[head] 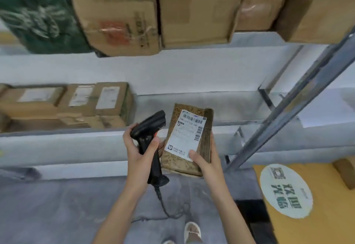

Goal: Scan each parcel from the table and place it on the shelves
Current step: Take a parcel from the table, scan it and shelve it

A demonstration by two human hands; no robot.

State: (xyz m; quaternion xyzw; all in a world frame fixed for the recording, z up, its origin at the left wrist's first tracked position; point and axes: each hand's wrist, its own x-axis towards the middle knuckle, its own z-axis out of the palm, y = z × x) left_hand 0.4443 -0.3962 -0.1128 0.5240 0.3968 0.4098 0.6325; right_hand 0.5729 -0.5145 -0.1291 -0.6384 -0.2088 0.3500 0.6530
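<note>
The parcel [189, 140] is a small brown box with a leafy print, held up in front of the shelves [211, 109], label facing the camera. Right hand [203, 159] grips its lower end, thumb pressed on the bottom corner of the label [185, 134]. Left hand [138, 147] is wrapped round the grip of the black scanner [148, 138], which sits just at 9 o'clock of the parcel, nose aimed up toward 1 o'clock, so not really at the barcode yet as far as I can tell.

To do the scan well I'd tip the scanner head over onto the top barcode, keep the box flat and steady, and slide that thumb off the label so nothing gets covered. There's a 2nd, smaller barcode running down the right edge too. Then the bare stretch of shelf behind looks like the obvious drop spot.

Readable stuff: digits under the main barcode look like "15H-15?-1?2-160", too blurry to trust. A blue logo with Chinese text sits at the label's lower left. At 4 o'clock there's a yellow mat [315, 222] with a white oval of Chinese characters.
</note>
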